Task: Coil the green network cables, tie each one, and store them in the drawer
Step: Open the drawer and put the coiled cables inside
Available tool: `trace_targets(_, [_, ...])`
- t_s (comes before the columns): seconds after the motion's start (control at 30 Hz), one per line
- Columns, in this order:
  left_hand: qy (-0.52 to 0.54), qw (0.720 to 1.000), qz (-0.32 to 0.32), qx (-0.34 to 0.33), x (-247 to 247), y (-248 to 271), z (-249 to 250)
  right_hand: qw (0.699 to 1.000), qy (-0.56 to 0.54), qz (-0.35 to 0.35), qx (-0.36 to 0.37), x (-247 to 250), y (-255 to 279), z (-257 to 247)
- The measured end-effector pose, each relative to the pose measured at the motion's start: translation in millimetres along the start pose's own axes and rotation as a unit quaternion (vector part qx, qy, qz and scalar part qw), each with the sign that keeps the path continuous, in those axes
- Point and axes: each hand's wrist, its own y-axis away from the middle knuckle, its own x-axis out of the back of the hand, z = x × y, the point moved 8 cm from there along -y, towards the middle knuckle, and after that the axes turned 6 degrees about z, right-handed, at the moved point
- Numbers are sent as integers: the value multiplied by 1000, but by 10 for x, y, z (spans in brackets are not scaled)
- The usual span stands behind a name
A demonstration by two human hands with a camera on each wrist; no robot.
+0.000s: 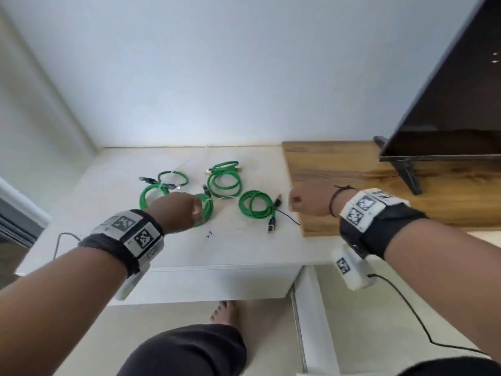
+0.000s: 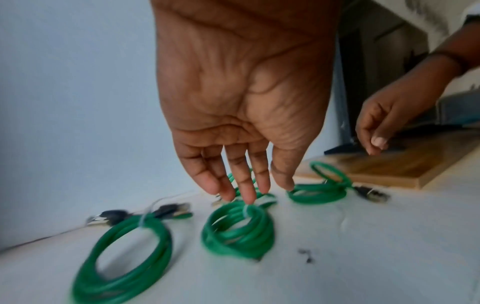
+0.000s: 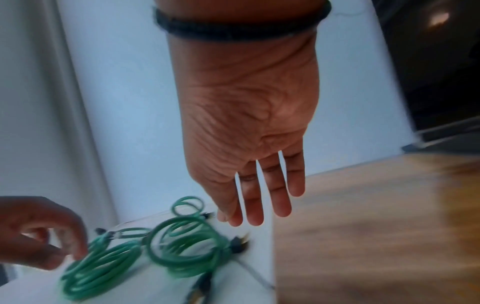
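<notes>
Nearest you, your knee [image 1: 187,351] and bare foot [image 1: 223,312] show above the pale floor, in front of the white cabinet's front panel [image 1: 217,283].

Your left hand [image 2: 241,98] reaches over the white tabletop [image 1: 230,248], grip released: its straight fingers [image 2: 245,185] point down at the nearest green coil [image 2: 237,231], the fingertips right at the pale tie on the coil's top. Motion blur hides whether they touch it.

Your right hand [image 3: 246,115] hangs above the near left edge of the wooden board [image 1: 339,169], grip released, its fingers extended and holding nothing.

Five coiled green cables lie on the tabletop, none in a drawer. Left of the near coil lies a larger coil [image 1: 150,195] with a tie and dark plugs. To the right lies another coil [image 1: 256,204], its plugs [image 1: 272,226] beside the board. Farther back sit a small coil [image 1: 173,177] and a doubled coil [image 1: 224,180].

Beyond, a dark screen [image 1: 447,99] stands on the board against the white wall [image 1: 217,63].
</notes>
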Motion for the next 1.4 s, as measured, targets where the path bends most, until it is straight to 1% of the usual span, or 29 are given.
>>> trace_targets(0.1, [-59, 998, -5, -4, -260, -88, -167, 1000, -5, 3, 20, -187, -284, -380])
trace_targets(0.17, [-107, 994, 2, -17, -377, -156, -164, 1000, 6, 8, 17, -290, -394, -475])
trace_targets(0.27, [-161, 986, 28, -32, -447, -220, -122, 999, 30, 3, 22, -441, -462, -539])
trace_targets(0.33, [-166, 984, 49, -43, -479, -246, -92, 999, 35, 4, 32, -524, -484, -600])
trace_targets(0.43, [-167, 981, 73, -65, -498, -242, -34, 995, 70, 55, 52, -536, -500, -650])
trace_targets(0.5, [-172, 980, 72, -76, -468, -190, -5, 990, 100, 78, 58, -523, -469, -645])
trace_targets(0.6, [-178, 978, 58, -96, -377, -34, 74, 989, 110, 79, 59, -464, -371, -578])
trace_targets(0.7, [-164, 978, 53, -116, -174, 212, 273, 992, 92, 71, 55, -273, -120, -431])
trace_targets(0.83, [-125, 974, 56, -182, 179, 622, 841, 992, 99, 57, 61, 24, 417, -158])
trace_targets(0.97, [-39, 963, 65, -260, 471, 818, 1710, 995, 104, -11, 3, 199, 1154, 427])
trace_targets(1.07, [-15, 950, 56, -306, 474, 792, 2374, 992, 105, -56, -49, 239, 1643, 949])
trace_targets(1.13, [-14, 946, 34, -323, 347, 700, 2796, 988, 91, -88, -84, 176, 1914, 1355])
trace_targets(1.23, [-11, 937, -31, -349, -5, 600, 3393, 982, 69, -120, -125, -83, 2180, 1952])
trace_targets(1.33, [-24, 918, -92, -385, -466, 568, 3985, 972, 39, -163, -163, -519, 2371, 2459])
trace_targets(1.4, [-25, 909, -140, -391, -819, 537, 4305, 965, 25, -194, -173, -863, 2436, 2681])
